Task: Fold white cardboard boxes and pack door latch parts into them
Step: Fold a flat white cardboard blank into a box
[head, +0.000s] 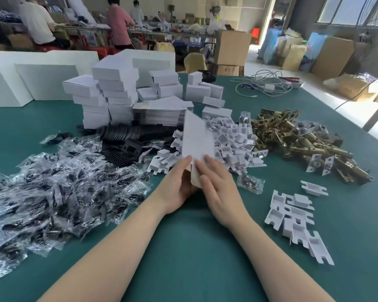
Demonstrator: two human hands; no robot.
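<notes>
A flat white cardboard box blank [196, 137] stands tilted above the green table, blurred by motion. My left hand [179, 182] holds its lower edge from the left, fingers curled behind it. My right hand [218, 186] lies against the blank's lower front with straight fingers. Behind it rests a stack of flat blanks [162, 114]. Folded white boxes [109, 92] are piled at the back. Brass door latch parts [301, 140] lie in a heap at the right.
Bagged black screw packs [59, 188] cover the left of the table. Black plates [122, 136] and white cardboard inserts [234, 140] lie in the middle, more inserts [292, 219] at the right. White cables [264, 83] lie far back. People work at far benches.
</notes>
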